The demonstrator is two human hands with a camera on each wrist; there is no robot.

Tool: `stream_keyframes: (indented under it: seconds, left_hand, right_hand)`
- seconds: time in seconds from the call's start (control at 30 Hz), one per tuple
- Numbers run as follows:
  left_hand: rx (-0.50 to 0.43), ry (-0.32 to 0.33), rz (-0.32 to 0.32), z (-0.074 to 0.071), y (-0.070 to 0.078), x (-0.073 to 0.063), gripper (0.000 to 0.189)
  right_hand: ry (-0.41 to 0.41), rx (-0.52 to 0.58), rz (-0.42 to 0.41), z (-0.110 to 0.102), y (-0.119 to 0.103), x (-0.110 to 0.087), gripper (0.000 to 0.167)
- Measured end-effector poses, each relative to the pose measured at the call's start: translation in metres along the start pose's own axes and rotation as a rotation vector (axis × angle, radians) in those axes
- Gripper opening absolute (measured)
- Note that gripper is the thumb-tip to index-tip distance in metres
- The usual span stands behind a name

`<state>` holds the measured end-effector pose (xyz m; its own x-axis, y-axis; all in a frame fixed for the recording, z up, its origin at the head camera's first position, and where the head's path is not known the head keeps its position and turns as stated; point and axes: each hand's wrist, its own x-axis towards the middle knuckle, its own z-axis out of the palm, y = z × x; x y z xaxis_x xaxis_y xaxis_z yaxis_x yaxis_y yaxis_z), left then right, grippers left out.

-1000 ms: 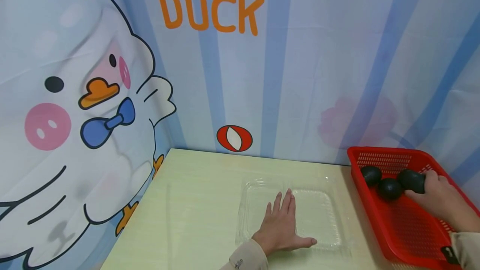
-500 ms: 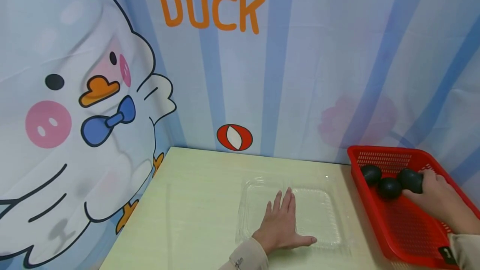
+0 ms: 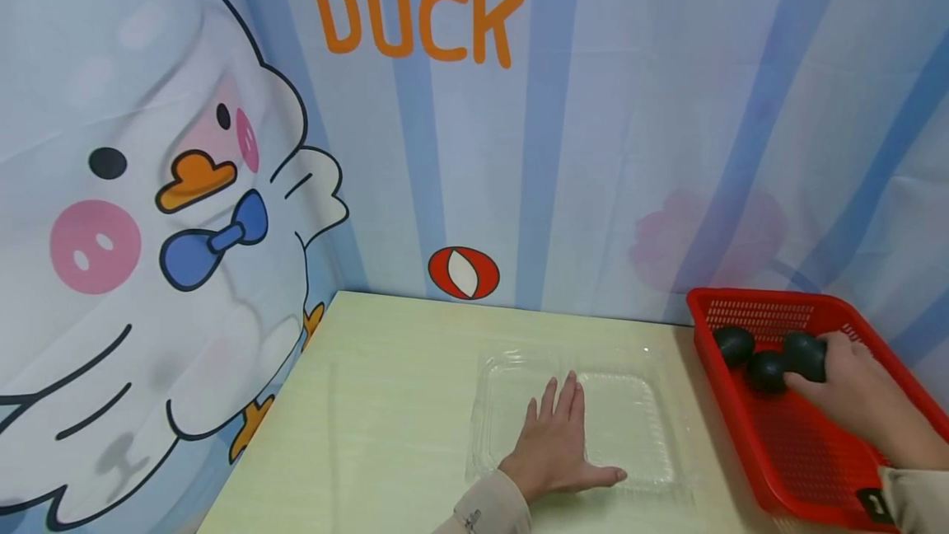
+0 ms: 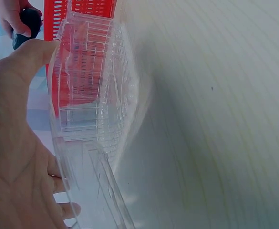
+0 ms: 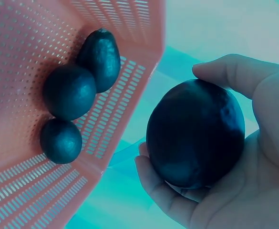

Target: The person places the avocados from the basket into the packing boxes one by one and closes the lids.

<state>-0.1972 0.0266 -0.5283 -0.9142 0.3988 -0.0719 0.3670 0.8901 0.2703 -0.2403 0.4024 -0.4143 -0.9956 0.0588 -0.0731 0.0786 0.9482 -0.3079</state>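
My right hand (image 3: 860,386) grips a dark avocado (image 3: 806,357) above the red basket, thumb on one side and curled fingers on the other. Close up in the right wrist view, the held avocado (image 5: 195,133) looks smooth, rounded and nearly black. Over the near left part of a clear plastic container (image 3: 630,427) lies my left hand (image 3: 552,443), fingers straight and thumb spread along the front rim. The left wrist view has that thumb touching the rim of the clear container (image 4: 89,86). Some of the fingers are hidden behind the plastic there.
At the right of the table (image 3: 385,402) stands the red perforated basket (image 3: 741,443). Inside it are more dark avocados; three show in the right wrist view, including a pear-shaped avocado (image 5: 100,59). A printed duck curtain (image 3: 615,147) hangs behind and to the left.
My right hand has shifted slightly left with the avocado in its grip, covering more of the neighbouring avocado. My left hand and the container have stayed put.
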Motion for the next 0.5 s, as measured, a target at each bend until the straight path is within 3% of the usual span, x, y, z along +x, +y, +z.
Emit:
stream_keyframes:
  seconds: [0.5]
  left_hand:
    - [0.012,0.008,0.002,-0.001,0.001,0.001,0.122]
  right_hand:
    - [-0.01,0.055,-0.062,-0.002,-0.019,-0.008,0.083]
